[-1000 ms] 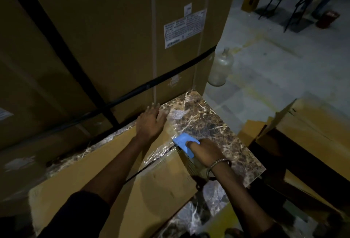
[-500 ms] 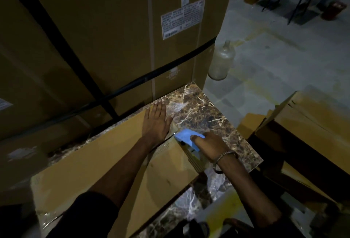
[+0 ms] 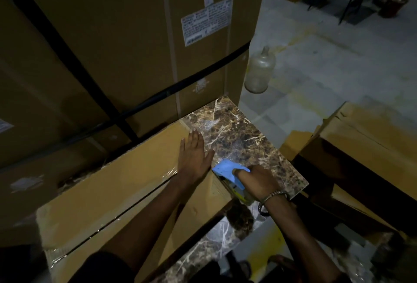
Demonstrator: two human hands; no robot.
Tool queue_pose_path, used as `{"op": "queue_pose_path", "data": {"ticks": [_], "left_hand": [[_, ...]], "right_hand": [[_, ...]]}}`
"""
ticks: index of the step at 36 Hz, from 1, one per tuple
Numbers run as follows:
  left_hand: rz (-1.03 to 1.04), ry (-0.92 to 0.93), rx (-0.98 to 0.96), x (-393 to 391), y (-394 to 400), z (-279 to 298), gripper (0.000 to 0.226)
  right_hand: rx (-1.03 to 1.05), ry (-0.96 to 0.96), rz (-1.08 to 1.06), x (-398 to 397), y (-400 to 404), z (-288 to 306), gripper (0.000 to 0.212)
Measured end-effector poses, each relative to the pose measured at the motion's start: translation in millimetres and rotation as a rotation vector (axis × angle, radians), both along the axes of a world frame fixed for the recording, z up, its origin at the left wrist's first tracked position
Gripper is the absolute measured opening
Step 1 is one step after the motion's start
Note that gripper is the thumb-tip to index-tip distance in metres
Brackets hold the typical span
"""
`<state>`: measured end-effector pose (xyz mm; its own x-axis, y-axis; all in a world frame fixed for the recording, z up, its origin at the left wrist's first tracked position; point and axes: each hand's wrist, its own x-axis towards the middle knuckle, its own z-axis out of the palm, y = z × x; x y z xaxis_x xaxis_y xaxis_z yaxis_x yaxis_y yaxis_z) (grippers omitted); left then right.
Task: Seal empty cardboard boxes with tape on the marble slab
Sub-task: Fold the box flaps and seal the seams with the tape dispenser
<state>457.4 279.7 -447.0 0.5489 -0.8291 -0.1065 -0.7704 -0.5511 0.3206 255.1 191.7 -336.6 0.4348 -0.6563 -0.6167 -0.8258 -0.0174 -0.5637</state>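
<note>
Your right hand (image 3: 259,182) has its grip curled round the blue tape dispenser (image 3: 228,173), which sits at the right end of the flat cardboard box (image 3: 108,194). Your left hand (image 3: 194,156) lies with the grip spread and pressed flat on the box top, just left of the dispenser. Clear tape (image 3: 140,189) runs along the box's centre seam. The box lies on the marble slab (image 3: 243,138). Behind the box stands a large strapped carton (image 3: 112,34).
</note>
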Motion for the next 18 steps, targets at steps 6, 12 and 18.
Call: {"op": "queue_pose_path", "data": {"ticks": [6,12,18], "left_hand": [[-0.010,-0.102,0.044,-7,6,-7,0.083],[-0.012,-0.099,0.030,-6,7,-10,0.080],[0.019,-0.063,0.030,-13,5,1,0.087]], "right_hand": [[0.041,-0.058,-0.019,-10,3,3,0.050],[0.054,-0.046,-0.024,-47,6,-4,0.052],[0.012,-0.040,0.035,-67,15,-10,0.048]]}}
